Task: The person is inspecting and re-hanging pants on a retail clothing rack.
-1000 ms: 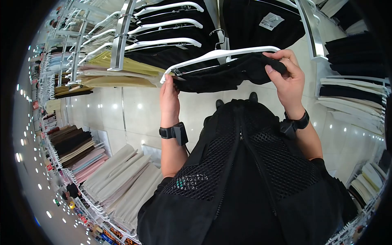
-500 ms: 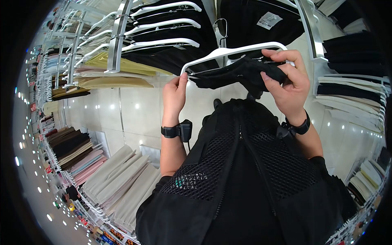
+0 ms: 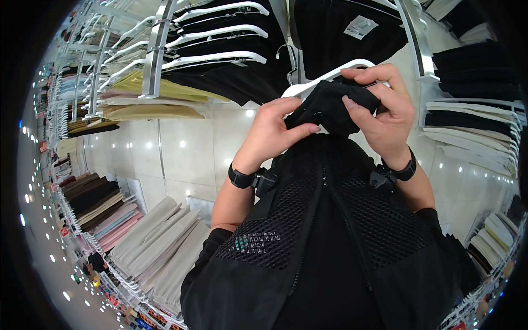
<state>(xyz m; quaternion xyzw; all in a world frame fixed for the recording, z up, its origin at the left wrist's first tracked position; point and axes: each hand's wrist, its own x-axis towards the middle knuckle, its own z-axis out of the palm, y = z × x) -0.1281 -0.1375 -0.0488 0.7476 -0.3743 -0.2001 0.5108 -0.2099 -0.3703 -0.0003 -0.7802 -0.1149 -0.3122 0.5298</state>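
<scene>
A black garment [image 3: 333, 104] is bunched in front of my chest, its full shape hidden by folds. Behind it is a white clip hanger [image 3: 324, 76] with a metal hook [image 3: 291, 59], its left arm now mostly covered. My left hand [image 3: 275, 129] grips the garment's left part, thumb in front and fingers behind. My right hand [image 3: 385, 107] is closed around the right end of both hanger and garment, thumb pressing the cloth. A small white tag-like patch shows by my left thumb.
Black garments on white hangers [image 3: 220, 33] hang from a metal rail ahead left, near yellow and beige ones [image 3: 159, 99]. Another black garment with a white label [image 3: 361, 26] hangs ahead. Folded light trousers [image 3: 159, 242] fill a rack at lower left; more garments [image 3: 467, 124] hang at right.
My left hand has left the hanger's left end, moved right and taken hold of the garment. The cloth is now bunched toward the right. My right hand stays nearly in place.
</scene>
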